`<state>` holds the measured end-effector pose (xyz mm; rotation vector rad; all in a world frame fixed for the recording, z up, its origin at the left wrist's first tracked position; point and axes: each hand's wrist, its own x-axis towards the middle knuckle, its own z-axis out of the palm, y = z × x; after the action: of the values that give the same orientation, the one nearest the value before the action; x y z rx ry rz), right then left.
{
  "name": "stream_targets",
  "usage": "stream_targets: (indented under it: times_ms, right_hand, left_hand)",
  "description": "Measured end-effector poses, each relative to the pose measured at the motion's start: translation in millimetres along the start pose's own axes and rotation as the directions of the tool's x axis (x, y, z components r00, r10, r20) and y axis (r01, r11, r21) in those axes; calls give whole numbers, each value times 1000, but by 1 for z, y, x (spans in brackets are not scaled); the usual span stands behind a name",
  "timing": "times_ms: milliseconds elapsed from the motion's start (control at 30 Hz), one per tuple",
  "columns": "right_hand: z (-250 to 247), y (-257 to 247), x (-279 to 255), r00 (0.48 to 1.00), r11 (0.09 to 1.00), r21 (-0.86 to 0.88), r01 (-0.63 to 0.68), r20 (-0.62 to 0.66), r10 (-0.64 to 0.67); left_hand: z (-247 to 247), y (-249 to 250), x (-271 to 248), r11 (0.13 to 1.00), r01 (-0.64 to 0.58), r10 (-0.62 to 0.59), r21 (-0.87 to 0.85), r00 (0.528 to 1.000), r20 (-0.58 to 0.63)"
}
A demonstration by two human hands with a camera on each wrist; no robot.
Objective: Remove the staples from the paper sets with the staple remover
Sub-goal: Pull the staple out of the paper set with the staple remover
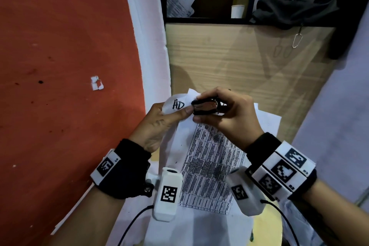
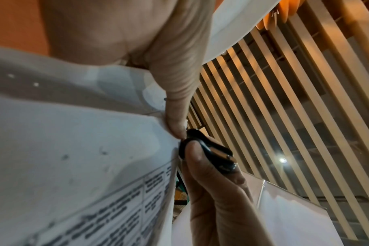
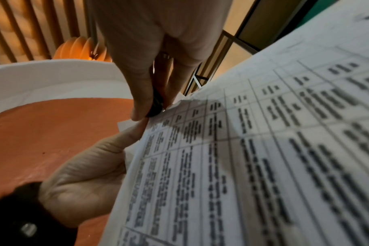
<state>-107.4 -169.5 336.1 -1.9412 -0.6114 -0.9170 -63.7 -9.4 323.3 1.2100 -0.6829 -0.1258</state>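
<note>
A stapled paper set (image 1: 207, 168) with a printed table is held up off the desk. My left hand (image 1: 159, 122) pinches its top left corner, thumb on top, where a folded-back flap bears handwritten letters. My right hand (image 1: 227, 114) grips a black and chrome staple remover (image 1: 205, 107), whose jaws meet that corner right beside my left thumb. In the left wrist view the staple remover (image 2: 209, 153) sits at the paper's edge against my left fingertip (image 2: 177, 128). The right wrist view shows the staple remover (image 3: 157, 106) squeezed between thumb and fingers at the paper set (image 3: 242, 166). The staple itself is hidden.
More white sheets (image 1: 267, 118) lie under the held set on a wooden desk (image 1: 239, 56). A red wall (image 1: 60, 66) with a white trim fills the left. Behind the desk a black-framed shelf (image 1: 209, 20) holds papers, a paper cup (image 1: 237, 11) and dark cloth (image 1: 299, 6).
</note>
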Motion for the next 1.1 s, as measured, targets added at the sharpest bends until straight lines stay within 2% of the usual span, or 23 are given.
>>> stream_targets:
  times_ms: [133, 267, 333, 400, 500, 600, 700, 833, 967, 1100]
  right_hand:
    - [-2, -1, 0, 999, 990, 134, -51, 1, 51]
    - [-2, 4, 1, 997, 979, 186, -77, 4, 78]
    - [-2, 6, 1, 997, 990, 120, -69, -10, 71]
    - [1, 8, 0, 999, 1000, 11, -20, -43, 21]
    - [4, 12, -1, 995, 992, -119, 45, -81, -55]
    - [0, 21, -2, 994, 969, -240, 60, -79, -81]
    - [-5, 36, -10, 999, 920, -391, 16, -34, -31]
    - [-3, 65, -25, 983, 844, -515, -153, 6, 183]
    - [-4, 82, -31, 926, 797, -539, -272, 79, 369]
    - [-8, 85, -26, 898, 770, -559, -308, 96, 428]
  left_hand:
    - [2, 0, 0, 999, -34, 34, 25, 999, -1]
    - [7, -6, 1, 994, -76, 83, 73, 992, -98]
    - [9, -13, 3, 983, -118, 141, 139, 976, -163]
    - [10, -22, 6, 949, -152, 212, 277, 956, -201]
    - [10, -35, 12, 838, -157, 332, 522, 906, -262]
    - [2, -42, 17, 808, -148, 378, 571, 872, -309]
    - [-9, -47, 22, 842, -104, 317, 529, 889, -330]
    - [-18, -49, 24, 883, -72, 244, 464, 915, -322]
    - [-23, -49, 24, 940, -38, 150, 339, 939, -309]
    - [-28, -52, 24, 966, -27, 101, 258, 956, -276]
